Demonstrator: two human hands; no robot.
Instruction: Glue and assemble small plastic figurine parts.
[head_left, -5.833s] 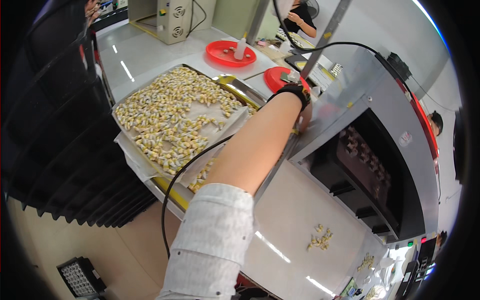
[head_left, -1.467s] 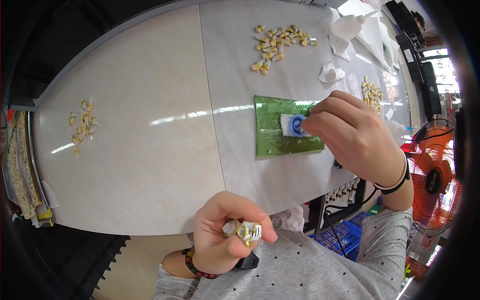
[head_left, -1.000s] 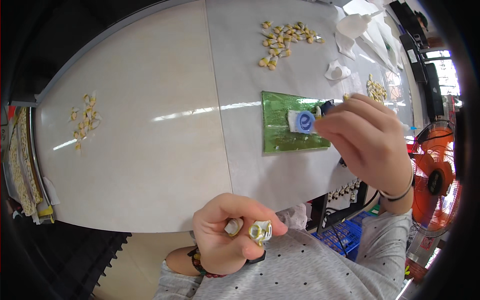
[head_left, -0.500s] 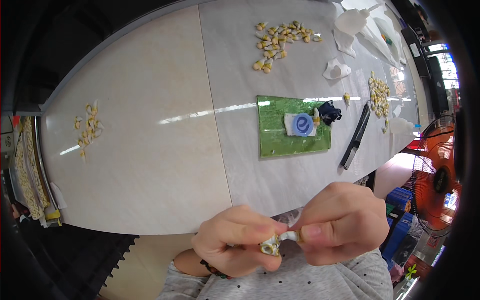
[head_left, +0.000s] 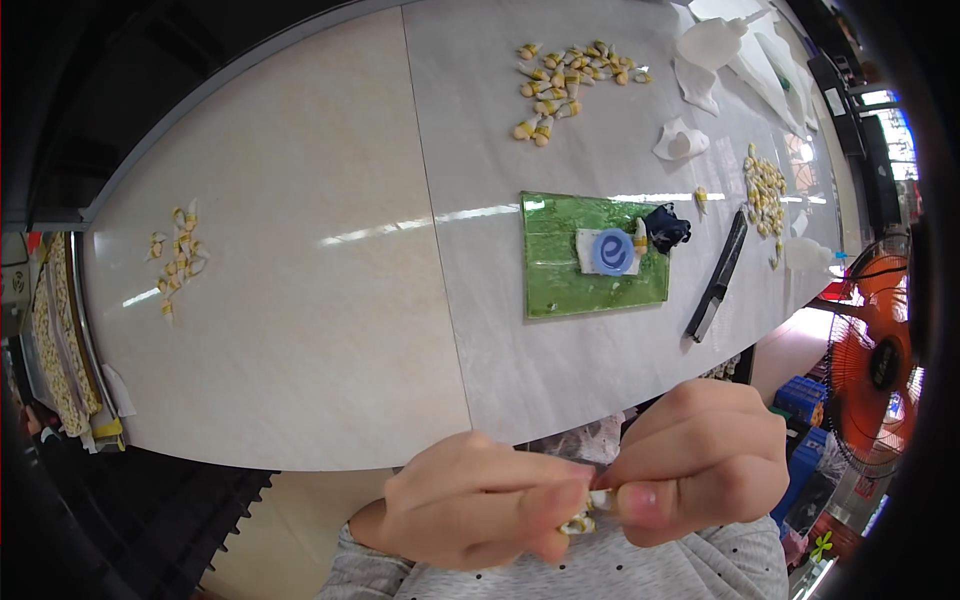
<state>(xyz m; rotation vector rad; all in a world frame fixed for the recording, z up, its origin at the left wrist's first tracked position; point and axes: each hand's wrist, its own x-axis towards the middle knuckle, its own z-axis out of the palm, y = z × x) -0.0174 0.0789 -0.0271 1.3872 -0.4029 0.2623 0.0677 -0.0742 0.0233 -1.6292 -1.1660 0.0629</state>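
Note:
Close to my body, past the near table edge, my two hands meet over one small piece. My left hand (head_left: 490, 500) pinches a tiny white-and-gold figurine piece (head_left: 579, 522), mostly covered by its fingers. Between thumb and forefinger, my right hand (head_left: 700, 465) grips a white tip (head_left: 601, 497) against that piece; whether the two are joined cannot be seen. On the table ahead lies a green board (head_left: 555, 290), bearing a round blue cap (head_left: 613, 252) on a white pad, with one white-and-gold piece beside it.
Similar pieces lie in groups at far left (head_left: 182, 262), at the back (head_left: 560, 80) and at right (head_left: 765, 195). A black knife (head_left: 717, 278) and a crumpled dark wad (head_left: 667, 230) are near the board. White squeeze bottles (head_left: 712, 42) and an orange fan (head_left: 885, 360) stand at right.
Both hands have moved slightly down and right and drawn closer together. Less of the white-and-gold piece shows between the fingers. The view has shifted a little; the table items stay put.

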